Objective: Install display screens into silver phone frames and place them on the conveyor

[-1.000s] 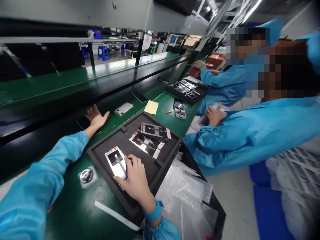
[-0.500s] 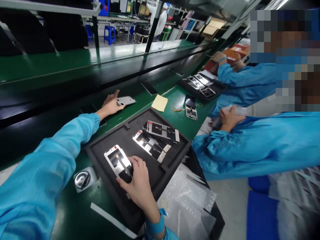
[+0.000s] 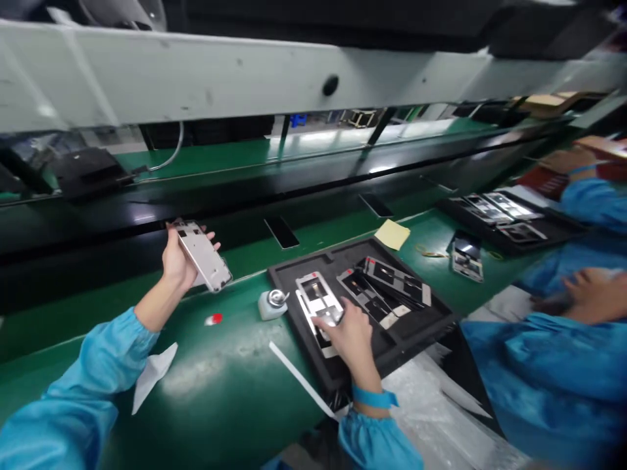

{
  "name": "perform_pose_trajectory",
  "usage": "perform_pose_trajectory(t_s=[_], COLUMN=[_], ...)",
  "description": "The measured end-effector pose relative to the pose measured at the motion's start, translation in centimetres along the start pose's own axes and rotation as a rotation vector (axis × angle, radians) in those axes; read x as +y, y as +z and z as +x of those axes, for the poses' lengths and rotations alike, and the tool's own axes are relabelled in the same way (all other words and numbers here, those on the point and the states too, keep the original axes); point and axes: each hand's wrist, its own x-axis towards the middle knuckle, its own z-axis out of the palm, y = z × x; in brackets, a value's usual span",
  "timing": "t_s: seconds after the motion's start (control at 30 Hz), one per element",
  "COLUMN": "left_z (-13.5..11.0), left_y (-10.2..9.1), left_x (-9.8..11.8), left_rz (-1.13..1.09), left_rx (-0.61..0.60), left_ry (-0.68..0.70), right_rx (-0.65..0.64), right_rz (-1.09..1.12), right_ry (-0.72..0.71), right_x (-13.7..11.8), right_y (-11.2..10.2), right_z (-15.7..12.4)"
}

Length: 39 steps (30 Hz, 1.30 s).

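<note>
Showing at nine o'clock in the head view, one pale, flat phone frame (image 3: 203,254) is gripped by fingers of the left hand (image 3: 179,262); half a second before, it lay on the desk (image 3: 235,369). The black tray (image 3: 337,256) at five o'clock contains screen panels (image 3: 399,282); the right hand (image 3: 353,334) touches one, its grip unclear.

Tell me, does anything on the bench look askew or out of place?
Yes: in the black tray, the panels stacked at the right lie askew, overlapping at different angles. A white scrap beside the left sleeve and a white strip by the tray lie loose, like litter.
</note>
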Motion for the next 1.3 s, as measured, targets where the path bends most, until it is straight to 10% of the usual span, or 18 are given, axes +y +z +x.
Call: perform_pose_trajectory(t_s=[0.17,0.3,0.47,0.63,1.03,1.17,1.3], left_z=[-8.2,-12.2,-13.9,-13.8,-13.1,-12.8,-11.8], left_y=[-5.3,-9.1,-11.7,-12.3,-13.5,-13.3,-12.9], left_x=[4.3,5.9,6.8,7.2,4.1,4.5,6.6], left_rz=[-0.089,-0.135,-0.238,-0.078,0.614,0.65,0.458], left_rx=[-0.163,-0.489,-0.85,-0.908,-0.932,-0.895,-0.553], left_ry=[-0.277,-0.446,-0.525,-0.354,0.61,0.648,0.352], right_rx=[0.059,0.223,0.07,0.039,0.132,0.039,-0.015], right_rz=[0.016,0.327,0.724,0.98,1.175,1.173,0.875], right_ry=[0.054,-0.025,-0.256,-0.357,-0.417,-0.512,-0.517], right_x=[-2.3,-8.8,-21.4,-28.2,-32.1,-30.7,-26.5], right_y=[-5.8,-8.3,-3.0,-0.6,-1.2,-1.8,0.3], right_z=[0.1,-5.4,-15.1,-17.6,-15.3,-13.3,-10.9])
